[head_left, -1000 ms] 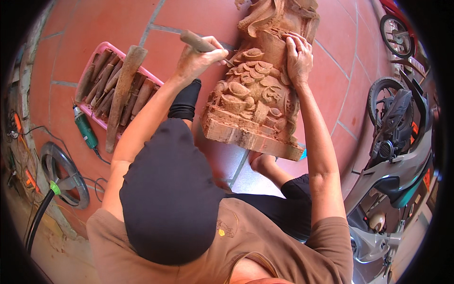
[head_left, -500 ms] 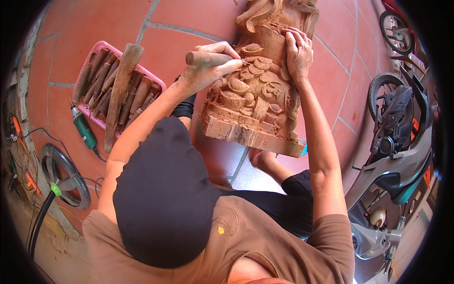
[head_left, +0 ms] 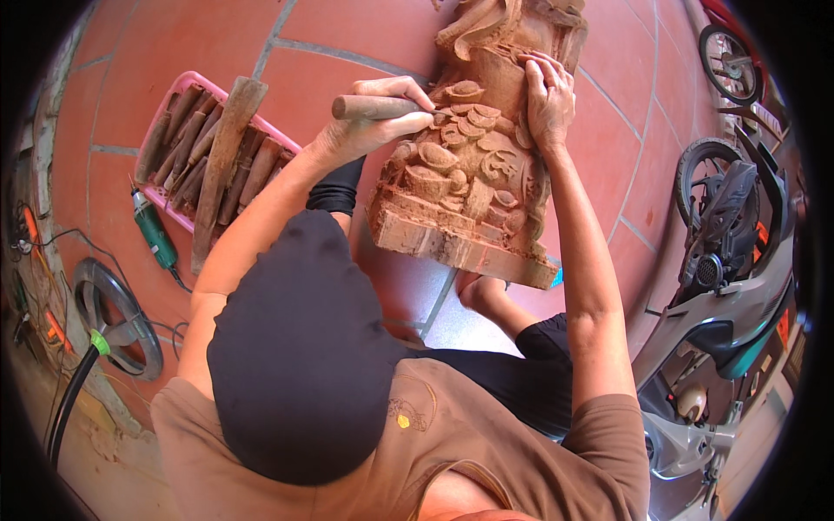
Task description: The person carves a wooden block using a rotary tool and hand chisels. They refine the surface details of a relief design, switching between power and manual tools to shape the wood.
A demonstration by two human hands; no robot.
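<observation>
A brown wood carving [head_left: 482, 165], worked with coin-like discs, bowls and rounded forms above a stepped base, lies before me on the floor. My left hand [head_left: 387, 108] grips the thick wooden handle of a carving chisel [head_left: 369, 108]. Its thin metal tip meets the carving beside the overlapping discs; the fingers partly cover the shank. On the carving's upper right side rests my right hand [head_left: 549, 95], fingers bent over the edge and slightly apart, with no tool in it.
Left of me, a pink basket [head_left: 181, 85] holds several wooden-handled tools, with a wooden mallet-like bar [head_left: 224, 156] laid across. A green power tool [head_left: 155, 233] and a grey wheel [head_left: 113, 317] with cables lie nearby. Motorbikes [head_left: 725, 286] stand at the right on red tiles [head_left: 356, 87].
My left hand and the chisel have shifted slightly left, away from the discs, showing more of the metal tip. My right hand stays in place on the carving.
</observation>
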